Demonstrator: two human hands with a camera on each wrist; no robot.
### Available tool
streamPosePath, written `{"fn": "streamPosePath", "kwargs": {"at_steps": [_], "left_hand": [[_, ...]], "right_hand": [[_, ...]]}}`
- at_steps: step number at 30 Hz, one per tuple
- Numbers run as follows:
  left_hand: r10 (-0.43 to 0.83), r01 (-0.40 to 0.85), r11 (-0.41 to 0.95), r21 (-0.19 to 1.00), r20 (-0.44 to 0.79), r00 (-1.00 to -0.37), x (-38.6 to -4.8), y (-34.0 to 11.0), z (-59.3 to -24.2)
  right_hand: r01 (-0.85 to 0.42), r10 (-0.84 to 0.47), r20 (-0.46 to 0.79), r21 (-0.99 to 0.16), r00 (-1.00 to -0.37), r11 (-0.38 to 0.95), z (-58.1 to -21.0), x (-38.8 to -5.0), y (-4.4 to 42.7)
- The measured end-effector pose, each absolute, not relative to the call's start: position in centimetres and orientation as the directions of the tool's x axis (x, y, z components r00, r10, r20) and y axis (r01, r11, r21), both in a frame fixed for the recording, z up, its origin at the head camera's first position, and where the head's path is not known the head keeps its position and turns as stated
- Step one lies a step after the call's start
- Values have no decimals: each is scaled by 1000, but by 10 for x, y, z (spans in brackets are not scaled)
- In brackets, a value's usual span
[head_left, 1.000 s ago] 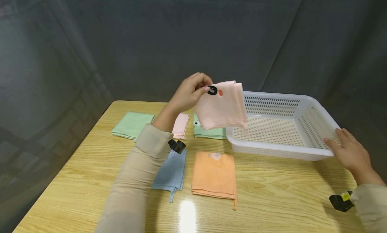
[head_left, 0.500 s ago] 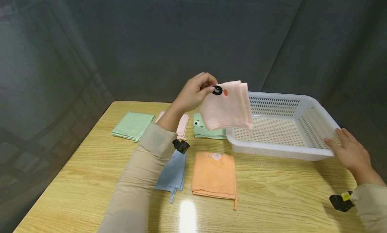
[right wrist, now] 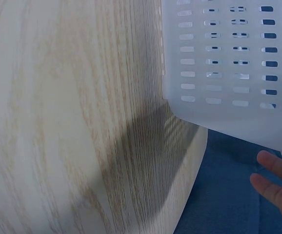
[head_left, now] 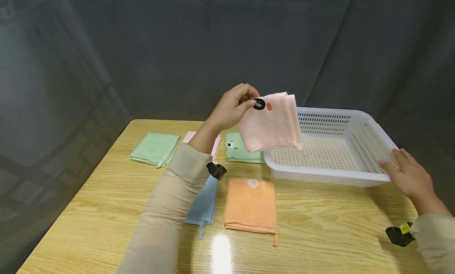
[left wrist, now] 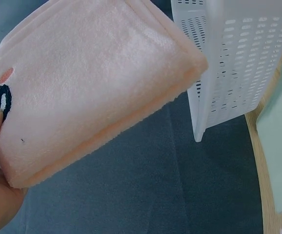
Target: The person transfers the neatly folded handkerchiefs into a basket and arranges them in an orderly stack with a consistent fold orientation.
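Observation:
My left hand (head_left: 232, 108) pinches a folded pink towel (head_left: 271, 126) by one corner, thumb beside its black embroidered eye. The towel hangs in the air just left of the white plastic basket (head_left: 320, 178), its right edge overlapping the basket's left part in the head view. In the left wrist view the towel (left wrist: 97, 83) is seen close, with the basket wall (left wrist: 251, 53) beyond it. My right hand (head_left: 412, 177) grips the basket's near right corner at the rim. Two of its fingertips (right wrist: 268, 185) show below the basket wall (right wrist: 224, 92) in the right wrist view.
On the wooden table (head_left: 320, 226) lie a folded green towel (head_left: 156, 147), a partly hidden pink towel (head_left: 215, 147), a green towel with eyes (head_left: 245, 153), a blue towel (head_left: 202, 207) and an orange towel (head_left: 250, 207). A dark curtain (head_left: 213, 37) hangs behind.
My left hand has moved a little to the right with the pink towel, towards the basket. My right hand stays at the basket's corner.

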State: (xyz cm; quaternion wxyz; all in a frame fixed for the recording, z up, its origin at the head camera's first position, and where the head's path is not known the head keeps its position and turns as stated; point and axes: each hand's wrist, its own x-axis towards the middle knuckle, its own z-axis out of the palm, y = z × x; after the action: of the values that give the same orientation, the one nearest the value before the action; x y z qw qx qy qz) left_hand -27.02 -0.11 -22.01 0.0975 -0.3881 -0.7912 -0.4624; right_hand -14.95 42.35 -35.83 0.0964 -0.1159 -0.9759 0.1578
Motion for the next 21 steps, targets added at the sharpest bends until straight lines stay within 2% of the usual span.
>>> {"fn": "streamPosePath", "kwargs": {"at_steps": [4, 9, 15, 18, 21], "left_hand": [[518, 714, 261, 650, 530, -671, -271, 1, -220], [520, 735, 230, 638, 558, -647, -272, 4, -221], [520, 730, 220, 647, 555, -649, -271, 11, -221], [523, 725, 225, 652, 547, -654, -271, 14, -220], [526, 722, 231, 652, 541, -657, -271, 16, -220]], "right_hand": [[208, 270, 149, -338, -951, 918, -366, -154, 432], [197, 258, 152, -329, -954, 924, -356, -149, 419], [185, 247, 158, -325, -956, 927, -350, -146, 411], [189, 250, 158, -324, -955, 927, -356, -150, 418], [206, 269, 165, -320, -949, 925, -379, -163, 443]]}}
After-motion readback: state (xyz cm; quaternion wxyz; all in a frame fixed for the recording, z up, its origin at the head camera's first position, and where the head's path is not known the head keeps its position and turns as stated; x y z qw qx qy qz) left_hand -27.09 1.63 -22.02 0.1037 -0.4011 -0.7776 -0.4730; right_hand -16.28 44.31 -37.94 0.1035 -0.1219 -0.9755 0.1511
